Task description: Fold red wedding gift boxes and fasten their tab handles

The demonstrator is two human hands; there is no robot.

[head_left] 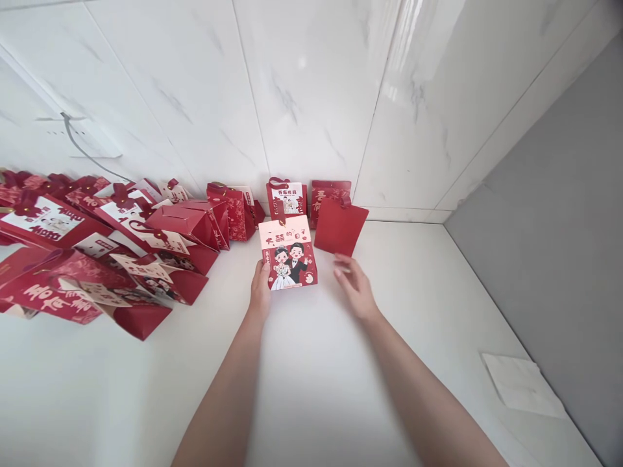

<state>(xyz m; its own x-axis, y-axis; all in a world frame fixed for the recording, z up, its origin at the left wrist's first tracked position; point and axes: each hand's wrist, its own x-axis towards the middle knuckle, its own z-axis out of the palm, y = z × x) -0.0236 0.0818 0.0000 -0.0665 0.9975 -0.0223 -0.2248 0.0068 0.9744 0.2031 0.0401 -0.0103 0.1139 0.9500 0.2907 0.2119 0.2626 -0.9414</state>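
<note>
A pink and red gift box (pixel 289 256) printed with a cartoon couple stands on the white counter in front of me. My left hand (pixel 261 285) grips its left side, thumb on the near edge. My right hand (pixel 354 285) is off to the right of that box, fingers loosely curved and apart, with nothing visible in it. Just beyond those fingertips stands a plain red box (pixel 341 227), close to them. Behind these two are a box with a white label (pixel 287 198) and a patterned red box (pixel 331 189), partly hidden.
Many red gift boxes (pixel 156 227) with ribbons crowd the left of the counter (pixel 311 389). A marble-patterned tiled wall (pixel 311 91) runs behind. A grey cable (pixel 85 150) hangs from a wall socket. Near the right edge lies a flat white paper (pixel 523 384).
</note>
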